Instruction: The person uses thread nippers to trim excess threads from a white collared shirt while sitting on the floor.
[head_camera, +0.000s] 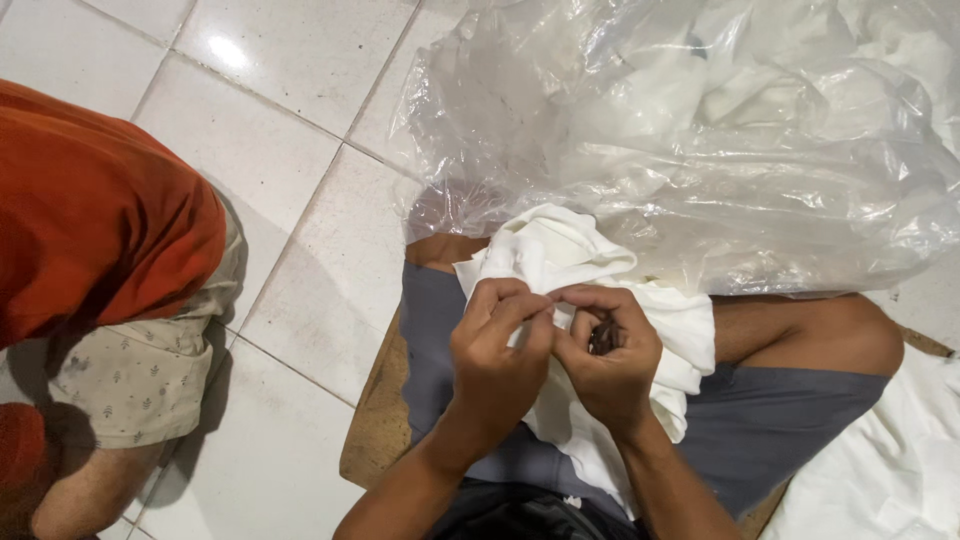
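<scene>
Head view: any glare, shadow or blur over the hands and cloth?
Head view: a glare spot on the floor tile and sheen on the plastic bag; left hand, right hand and white cloth are sharp and evenly lit; soft shadow beside the person in orange.

The person wears grey-blue shorts that end above the knee, leaving the lower legs bare. Both forearms are bare, with no sleeves, watch or rings showing on the left hand or right hand. A dark garment shows at the waist, at the bottom edge of the view.
</scene>
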